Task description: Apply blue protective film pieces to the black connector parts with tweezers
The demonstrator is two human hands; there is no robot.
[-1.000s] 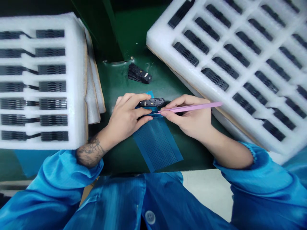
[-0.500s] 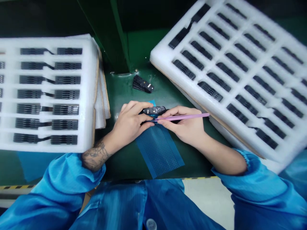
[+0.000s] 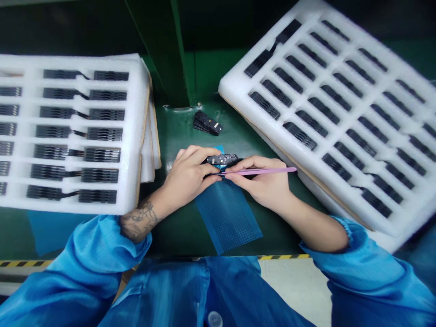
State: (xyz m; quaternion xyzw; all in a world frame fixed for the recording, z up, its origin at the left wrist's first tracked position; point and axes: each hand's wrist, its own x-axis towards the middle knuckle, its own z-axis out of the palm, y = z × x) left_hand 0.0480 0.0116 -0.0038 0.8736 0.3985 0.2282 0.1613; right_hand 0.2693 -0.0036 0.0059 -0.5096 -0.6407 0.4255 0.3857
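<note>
My left hand (image 3: 189, 170) grips a small black electronic module (image 3: 222, 160) with a metal-edged face, its fingers curled around the module's left end. My right hand (image 3: 259, 180) pinches pink tweezers (image 3: 261, 171), whose tips reach in under the module at the left fingers. Beneath both hands lies a blue perforated film sheet (image 3: 227, 219), its upper end hidden by my hands and a small corner showing above them. A small pile of black modules (image 3: 207, 123) sits farther up the green bench (image 3: 177, 127), apart from both hands.
Stacked white foam trays (image 3: 136, 136) with rows of black parts stand to the left. A tilted foam tray (image 3: 235, 91) with similar parts fills the right. A green upright post rises at the back. Blue sleeves and a yellow-black striped bench edge run along the bottom.
The whole view has slid down and right as my head moved. The tweezers now lie more level, and my hands sit slightly closer together around the module.
</note>
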